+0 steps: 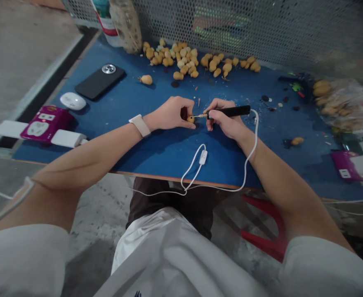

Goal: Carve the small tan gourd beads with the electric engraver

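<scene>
1 gourd (pixel 190 119) sits pinched in left fingers (pixel 187 102), 1 tool (pixel 232 111) in right fingers (pixel 214 116), open tabletop (pixel 156 152) toward the edge (pixel 163 177).

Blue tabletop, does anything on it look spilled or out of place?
Yes, a little. Pale specks and dark discs lie scattered beside the right hand, like loose debris. One tan, gourd-shaped piece sits apart from the heap, and the white switch cord sags over the front edge, where it could snag.
</scene>
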Demonstrator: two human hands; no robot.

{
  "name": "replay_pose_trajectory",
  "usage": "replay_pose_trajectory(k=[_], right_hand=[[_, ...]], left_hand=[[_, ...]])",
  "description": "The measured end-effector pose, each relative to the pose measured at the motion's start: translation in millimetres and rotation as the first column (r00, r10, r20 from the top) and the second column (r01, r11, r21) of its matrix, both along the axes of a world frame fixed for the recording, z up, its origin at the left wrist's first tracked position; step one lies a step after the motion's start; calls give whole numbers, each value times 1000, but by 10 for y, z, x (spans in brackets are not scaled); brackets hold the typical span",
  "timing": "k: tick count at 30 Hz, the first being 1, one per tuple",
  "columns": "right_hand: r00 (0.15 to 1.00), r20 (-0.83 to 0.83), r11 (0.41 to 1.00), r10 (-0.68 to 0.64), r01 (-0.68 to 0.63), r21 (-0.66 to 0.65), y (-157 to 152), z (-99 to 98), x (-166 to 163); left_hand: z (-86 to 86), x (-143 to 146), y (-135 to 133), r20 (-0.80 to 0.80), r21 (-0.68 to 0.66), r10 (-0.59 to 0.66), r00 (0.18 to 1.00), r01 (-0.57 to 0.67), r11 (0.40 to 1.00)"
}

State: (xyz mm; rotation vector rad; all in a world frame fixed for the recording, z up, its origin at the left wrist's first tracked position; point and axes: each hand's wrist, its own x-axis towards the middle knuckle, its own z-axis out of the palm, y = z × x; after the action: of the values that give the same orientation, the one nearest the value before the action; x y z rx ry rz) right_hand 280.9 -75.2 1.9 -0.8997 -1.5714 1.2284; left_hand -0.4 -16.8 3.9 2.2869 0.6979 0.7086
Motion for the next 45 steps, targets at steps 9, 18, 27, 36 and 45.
replay_pose_trajectory(k=[9,18,27,36,45], right_hand=[[1000,9,1000,-4,4,8,-14,-2,16],[999,-33,999,-29,28,-19,-2,-24,-7],[999,-8,998,-41,41,-41,31,-36,15],[997,-12,995,-71,70,-65,34,-31,-10],[998,5,997,-60,60,-46,18,-13,-12]], left_hand=[[12,13,-18,2,2,-12,1000,12,1000],[-4,18,3,-17,-2,14,1000,-14,1000],[-24,3,21,-32,5,33,999,-33,999],[-37,25,1,-40,29,54,998,-53,998],[-36,33,4,-20,24,46,999,-46,999]])
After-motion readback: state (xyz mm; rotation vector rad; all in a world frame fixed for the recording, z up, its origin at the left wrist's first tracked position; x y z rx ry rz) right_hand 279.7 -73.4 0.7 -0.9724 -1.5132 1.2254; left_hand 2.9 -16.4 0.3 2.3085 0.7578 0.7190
